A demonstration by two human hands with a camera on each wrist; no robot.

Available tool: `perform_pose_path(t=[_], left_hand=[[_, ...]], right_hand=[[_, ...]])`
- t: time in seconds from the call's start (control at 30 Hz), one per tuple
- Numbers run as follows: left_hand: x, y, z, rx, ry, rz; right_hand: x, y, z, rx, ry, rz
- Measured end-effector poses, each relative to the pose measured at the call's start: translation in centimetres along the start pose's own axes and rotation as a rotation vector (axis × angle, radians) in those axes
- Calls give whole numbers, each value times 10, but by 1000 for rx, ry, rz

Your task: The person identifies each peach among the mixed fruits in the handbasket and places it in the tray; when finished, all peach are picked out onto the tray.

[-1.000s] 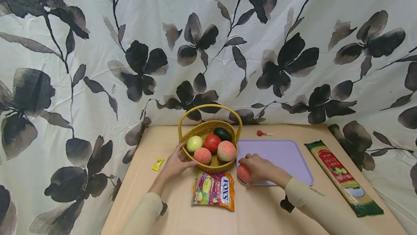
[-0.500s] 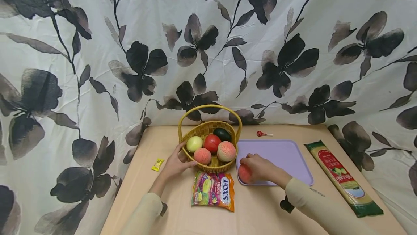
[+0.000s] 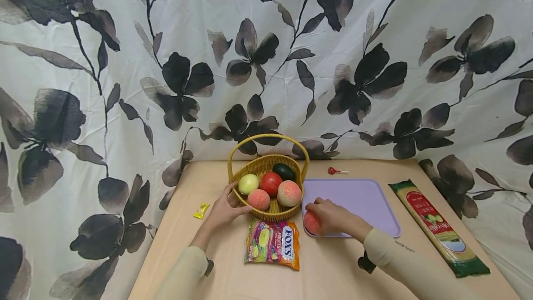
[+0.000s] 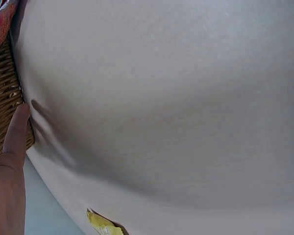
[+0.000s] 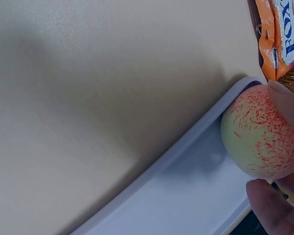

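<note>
The beige surface (image 3: 333, 267) carries all things, in front of a white curtain with dark printed flowers (image 3: 374, 59). On it lies a flat lilac plastic tray (image 3: 358, 198), and to the left of the tray stands a round woven yellow basket with a hoop handle (image 3: 268, 161), which holds five round fruits. A long green and red packet of pasta (image 3: 437, 226) lies at the right of the tray, and a colourful bag of Fox's fruit candies (image 3: 272, 242) lies in front of the basket.

The right hand (image 3: 329, 217) is curled around a pink-speckled round peach (image 3: 311, 222), fingers and thumb on it. The peach sits in the near left corner of the tray, just against the raised rim, as the right wrist view shows (image 5: 259, 132). It is under this grip, on the side toward the basket, so the right hand is the nearer one.

The left hand (image 3: 225, 207) rests on the left wall of the basket with relaxed fingers (image 4: 14, 132) and holds nothing.

A small yellow wrapped candy (image 3: 201, 209) lies left of it, and a red lollipop (image 3: 333, 170) behind the tray.
</note>
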State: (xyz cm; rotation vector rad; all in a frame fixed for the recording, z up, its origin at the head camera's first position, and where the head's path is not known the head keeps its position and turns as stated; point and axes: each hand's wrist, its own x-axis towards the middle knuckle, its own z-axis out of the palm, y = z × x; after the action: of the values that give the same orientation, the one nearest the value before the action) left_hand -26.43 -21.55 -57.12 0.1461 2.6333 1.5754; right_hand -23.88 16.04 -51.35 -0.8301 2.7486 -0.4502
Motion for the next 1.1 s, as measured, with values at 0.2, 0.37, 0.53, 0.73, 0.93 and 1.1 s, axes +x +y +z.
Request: perform_pose_path(t=[0.2,0.37,0.53,0.73,0.93,1.1], left_hand=[[-1,-1,0,3,2,-3],[-1,1,0,4,-2,-3],[-1,1,0,8,-5,-4],[-3,-1,-1,-3,-2,-11],[-3,-3,0,-20,0,-1],[-3,-1,0,-37,-6,-4]], right_hand=[[0,-5,-10,-6,-12,32],[6,-17,-40,-11,10,44],[18,-31,-78,-11,63,-9],[38,-44,-101,-23,79,-96],[64,-40,-95,-9,-46,-96],[77,-37,-83,17,-92,-96]])
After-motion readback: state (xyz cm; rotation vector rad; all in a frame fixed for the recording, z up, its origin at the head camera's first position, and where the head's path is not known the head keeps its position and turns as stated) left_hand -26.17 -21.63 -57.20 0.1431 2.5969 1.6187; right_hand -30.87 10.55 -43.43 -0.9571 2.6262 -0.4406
